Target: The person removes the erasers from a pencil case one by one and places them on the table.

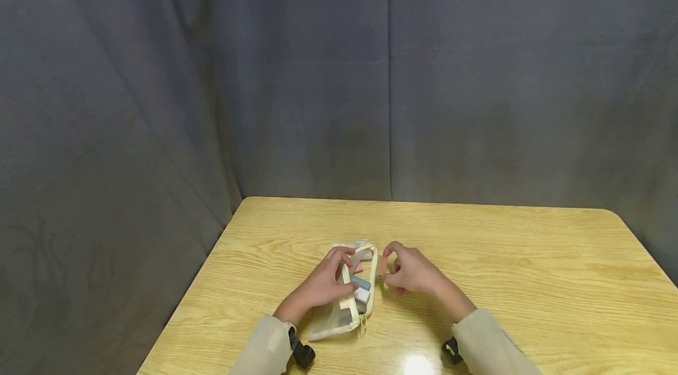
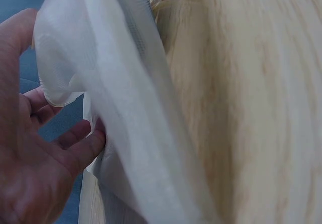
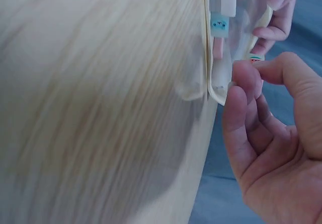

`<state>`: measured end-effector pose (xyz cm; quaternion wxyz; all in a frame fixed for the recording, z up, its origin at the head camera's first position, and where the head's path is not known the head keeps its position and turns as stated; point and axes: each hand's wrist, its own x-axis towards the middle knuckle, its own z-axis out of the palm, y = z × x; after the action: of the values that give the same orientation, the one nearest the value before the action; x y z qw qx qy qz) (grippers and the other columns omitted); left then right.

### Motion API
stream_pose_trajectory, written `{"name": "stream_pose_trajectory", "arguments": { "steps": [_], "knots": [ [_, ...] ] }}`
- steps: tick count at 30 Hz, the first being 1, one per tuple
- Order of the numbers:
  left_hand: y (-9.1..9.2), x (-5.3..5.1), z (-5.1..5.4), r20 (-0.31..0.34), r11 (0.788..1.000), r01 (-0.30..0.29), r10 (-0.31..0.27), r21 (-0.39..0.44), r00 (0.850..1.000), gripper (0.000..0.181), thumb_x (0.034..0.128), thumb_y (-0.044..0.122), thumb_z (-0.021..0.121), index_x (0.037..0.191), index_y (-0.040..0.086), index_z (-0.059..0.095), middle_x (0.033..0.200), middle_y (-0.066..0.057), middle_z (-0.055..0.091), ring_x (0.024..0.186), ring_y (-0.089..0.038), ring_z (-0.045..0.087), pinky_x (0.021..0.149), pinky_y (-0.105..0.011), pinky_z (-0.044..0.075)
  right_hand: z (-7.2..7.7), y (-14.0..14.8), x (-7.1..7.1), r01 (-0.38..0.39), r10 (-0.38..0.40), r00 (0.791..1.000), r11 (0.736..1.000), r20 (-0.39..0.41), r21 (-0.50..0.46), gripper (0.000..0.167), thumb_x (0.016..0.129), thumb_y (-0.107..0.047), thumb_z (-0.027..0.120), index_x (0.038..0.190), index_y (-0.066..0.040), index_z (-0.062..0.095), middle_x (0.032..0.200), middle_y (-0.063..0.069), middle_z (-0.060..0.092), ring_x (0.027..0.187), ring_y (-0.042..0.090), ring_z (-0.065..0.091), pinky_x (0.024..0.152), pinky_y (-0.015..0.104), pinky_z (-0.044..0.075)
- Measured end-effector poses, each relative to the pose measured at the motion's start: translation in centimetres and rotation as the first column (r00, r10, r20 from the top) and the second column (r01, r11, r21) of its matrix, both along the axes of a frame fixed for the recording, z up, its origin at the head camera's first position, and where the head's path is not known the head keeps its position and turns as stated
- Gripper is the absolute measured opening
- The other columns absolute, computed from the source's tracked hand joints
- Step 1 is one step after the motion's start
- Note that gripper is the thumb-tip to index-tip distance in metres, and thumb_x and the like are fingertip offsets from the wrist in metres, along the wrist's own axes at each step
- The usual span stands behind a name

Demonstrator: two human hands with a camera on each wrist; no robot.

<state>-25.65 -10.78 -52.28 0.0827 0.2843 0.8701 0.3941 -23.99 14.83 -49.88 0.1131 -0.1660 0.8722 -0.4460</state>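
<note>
A translucent mesh pouch [image 1: 335, 322] with a cream zipper lies unzipped on the table. Its mouth is held apart by my left hand [image 1: 329, 282], thumb and fingers gripping the left edge. In the left wrist view, the left hand [image 2: 55, 153] is partly behind the mesh. Several small eraser-like blocks lie inside: a blue one [image 1: 361, 283], a white one [image 1: 362, 295] and a pink one [image 3: 218, 48]. Just right of the mouth, my right hand [image 1: 414, 269] pinches a small orange eraser-like block [image 1: 383, 265] between thumb and fingers. Fingers mostly hide it in the right wrist view.
The light wood table [image 1: 508, 281] extends well to the right of the hands. A zipper pull [image 1: 363, 322] hangs at the pouch's near end. Behind the table's far edge hangs a dark grey curtain [image 1: 318, 98]. Both wrists wear black straps with cameras.
</note>
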Motion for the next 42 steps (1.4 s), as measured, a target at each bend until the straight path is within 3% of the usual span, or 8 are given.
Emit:
{"name": "stream_pose_trajectory", "arguments": {
  "steps": [7,14,21,27,32,42],
  "knots": [
    [0.1,-0.1,0.2,-0.013,1.0,0.002,-0.002,-0.005,1.0,0.035,0.0898,0.027,0.071,0.115,0.012,0.05,0.151,0.002,0.042,0.086,-0.011,0.046,0.074,-0.026,0.042,0.5,1.8,0.8,-0.01,0.011,0.998,1.0,-0.061,0.011,0.044,0.09,-0.008,0.069,0.127,0.0,0.048,0.061,0.005,0.061,0.052,0.023,0.066,0.048,0.029,0.053],
    [0.2,-0.2,0.4,0.003,1.0,-0.003,0.003,-0.01,1.0,0.035,0.0903,0.028,0.07,0.115,0.014,0.05,0.153,0.004,0.04,0.095,-0.013,0.048,0.081,-0.028,0.043,1.0,3.0,1.7,-0.002,0.006,0.996,0.999,-0.09,0.046,0.042,0.089,-0.008,0.067,0.126,-0.001,0.049,0.062,0.004,0.063,0.05,0.02,0.063,0.048,0.025,0.045],
    [0.2,-0.2,0.3,0.008,1.0,-0.004,0.004,-0.018,1.0,0.034,0.091,0.03,0.07,0.114,0.016,0.05,0.153,0.004,0.04,0.097,-0.014,0.049,0.082,-0.029,0.043,1.0,4.4,2.7,-0.045,0.053,0.989,0.997,-0.136,0.059,0.041,0.09,-0.007,0.066,0.126,0.001,0.048,0.063,-0.005,0.061,0.05,0.013,0.058,0.049,0.023,0.044],
    [0.2,-0.2,0.1,0.026,1.0,-0.002,0.002,-0.012,1.0,0.035,0.0914,0.033,0.069,0.115,0.017,0.049,0.153,0.005,0.039,0.116,-0.018,0.052,0.094,-0.035,0.046,0.9,5.4,3.9,-0.082,0.094,0.978,0.994,-0.189,0.067,0.043,0.085,-0.006,0.071,0.123,0.001,0.051,0.07,-0.009,0.06,0.059,0.003,0.053,0.059,0.023,0.049],
    [0.2,-0.3,0.0,0.035,1.0,-0.003,0.004,-0.004,0.999,0.035,0.0903,0.033,0.07,0.115,0.017,0.05,0.153,0.006,0.039,0.134,-0.023,0.048,0.105,-0.042,0.045,0.9,6.2,4.8,-0.112,0.12,0.978,0.992,-0.168,0.057,0.044,0.086,-0.007,0.073,0.123,-0.002,0.05,0.074,-0.009,0.059,0.064,0.004,0.056,0.068,0.024,0.051],
    [0.2,-0.2,0.1,0.027,1.0,-0.004,0.004,-0.006,1.0,0.034,0.0898,0.031,0.071,0.114,0.018,0.05,0.152,0.006,0.04,0.124,-0.02,0.052,0.1,-0.037,0.047,0.4,8.4,6.4,-0.126,0.127,0.979,0.992,-0.158,0.018,0.043,0.085,-0.002,0.07,0.123,-0.005,0.05,0.076,-0.008,0.059,0.066,0.002,0.054,0.062,0.023,0.05]
  ]
}}
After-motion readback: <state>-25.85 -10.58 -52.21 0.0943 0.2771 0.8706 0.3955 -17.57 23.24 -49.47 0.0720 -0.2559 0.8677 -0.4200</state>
